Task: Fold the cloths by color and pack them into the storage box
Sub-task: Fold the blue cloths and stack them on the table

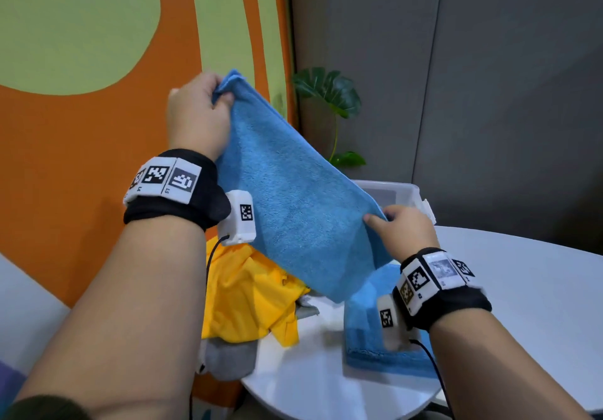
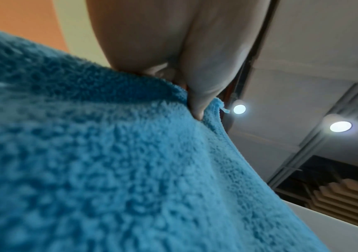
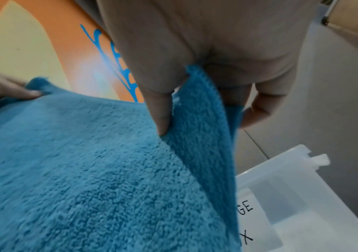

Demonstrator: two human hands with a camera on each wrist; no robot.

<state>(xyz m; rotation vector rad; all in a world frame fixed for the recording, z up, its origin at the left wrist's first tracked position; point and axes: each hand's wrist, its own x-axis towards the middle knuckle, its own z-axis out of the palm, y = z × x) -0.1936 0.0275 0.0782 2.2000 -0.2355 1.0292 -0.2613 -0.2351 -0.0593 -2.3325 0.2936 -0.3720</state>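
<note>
A fluffy blue cloth [image 1: 293, 198] hangs in the air, stretched on a slant between my two hands. My left hand [image 1: 199, 109] pinches its upper far corner, the thumb pressed into the pile [image 2: 197, 110]. My right hand [image 1: 401, 227] grips the lower near corner, thumb on the front face [image 3: 163, 119]. A second blue cloth [image 1: 381, 344] lies folded on the white table under my right wrist. A crumpled yellow cloth [image 1: 248, 299] and a grey cloth [image 1: 228, 357] lie at the table's left. The clear storage box [image 1: 408, 191] stands behind the held cloth, mostly hidden.
The round white table [image 1: 522, 289] extends to the right. An orange and green wall [image 1: 98, 60] stands on the left, with a potted plant [image 1: 329, 93] in the corner against grey panels. The box [image 3: 303, 196] carries a handwritten label.
</note>
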